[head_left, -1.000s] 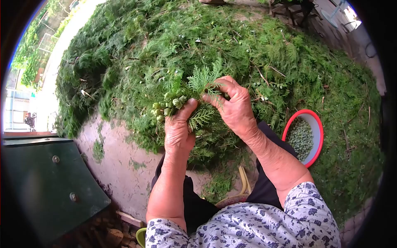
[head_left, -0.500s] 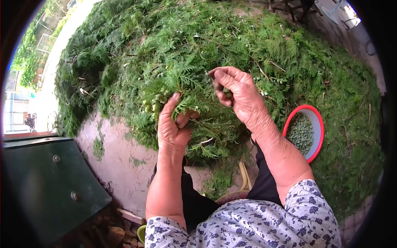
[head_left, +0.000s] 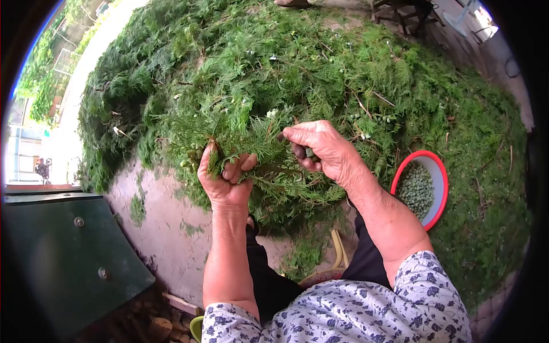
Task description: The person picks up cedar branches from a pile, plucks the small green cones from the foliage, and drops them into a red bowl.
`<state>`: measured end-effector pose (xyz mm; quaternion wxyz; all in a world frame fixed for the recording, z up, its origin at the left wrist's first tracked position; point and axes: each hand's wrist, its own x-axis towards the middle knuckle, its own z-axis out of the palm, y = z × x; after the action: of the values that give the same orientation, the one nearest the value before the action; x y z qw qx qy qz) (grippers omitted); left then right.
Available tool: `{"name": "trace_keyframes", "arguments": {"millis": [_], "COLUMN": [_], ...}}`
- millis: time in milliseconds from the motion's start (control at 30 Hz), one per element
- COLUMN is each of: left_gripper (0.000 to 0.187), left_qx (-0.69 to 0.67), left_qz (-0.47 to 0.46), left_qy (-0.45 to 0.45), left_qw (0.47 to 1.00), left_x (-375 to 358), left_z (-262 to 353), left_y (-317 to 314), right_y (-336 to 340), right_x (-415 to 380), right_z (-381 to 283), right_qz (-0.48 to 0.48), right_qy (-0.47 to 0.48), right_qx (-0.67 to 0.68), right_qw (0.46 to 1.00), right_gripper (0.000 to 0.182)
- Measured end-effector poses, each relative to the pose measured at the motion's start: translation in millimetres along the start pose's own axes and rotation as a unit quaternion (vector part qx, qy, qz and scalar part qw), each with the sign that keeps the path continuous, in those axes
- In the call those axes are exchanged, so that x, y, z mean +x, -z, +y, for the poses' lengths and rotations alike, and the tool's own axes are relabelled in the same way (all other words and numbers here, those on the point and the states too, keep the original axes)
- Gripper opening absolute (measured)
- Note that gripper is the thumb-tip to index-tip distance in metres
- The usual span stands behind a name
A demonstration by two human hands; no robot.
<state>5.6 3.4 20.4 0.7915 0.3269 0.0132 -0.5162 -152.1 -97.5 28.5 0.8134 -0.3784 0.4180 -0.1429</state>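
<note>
My left hand [head_left: 223, 177] grips a green conifer sprig [head_left: 240, 143] with small green cones on it, held just above the pile's near edge. My right hand [head_left: 317, 147] is closed beside it, to the right, with a few picked green cones [head_left: 309, 152] showing between its fingers. A large heap of cut green branches [head_left: 320, 63] spreads over the ground beyond both hands. At my right stands a red-rimmed bowl [head_left: 437, 171] with many green cones in it.
A dark green metal panel [head_left: 63, 251] with bolts lies at the lower left on bare concrete [head_left: 166, 228]. Wooden furniture legs [head_left: 406, 14] stand at the top right behind the heap. A yellow strip [head_left: 337, 246] lies near my knees.
My left hand has drawn the sprig down and to the left. My right hand has come down from the sprig's top, closed around picked cones.
</note>
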Motion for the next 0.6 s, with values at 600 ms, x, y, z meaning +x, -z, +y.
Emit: {"name": "trace_keyframes", "arguments": {"millis": [600], "left_gripper": [0.034], "left_qx": [0.124], "left_qz": [0.148], "left_qy": [0.063], "left_qw": [0.979], "left_x": [2.0], "left_z": [-16.5], "left_y": [8.0], "right_y": [-22.2], "right_x": [1.6], "right_z": [23.3], "right_qz": [-0.051], "right_qy": [0.075], "right_qx": [-0.041], "right_qw": [0.995], "right_gripper": [0.018]}}
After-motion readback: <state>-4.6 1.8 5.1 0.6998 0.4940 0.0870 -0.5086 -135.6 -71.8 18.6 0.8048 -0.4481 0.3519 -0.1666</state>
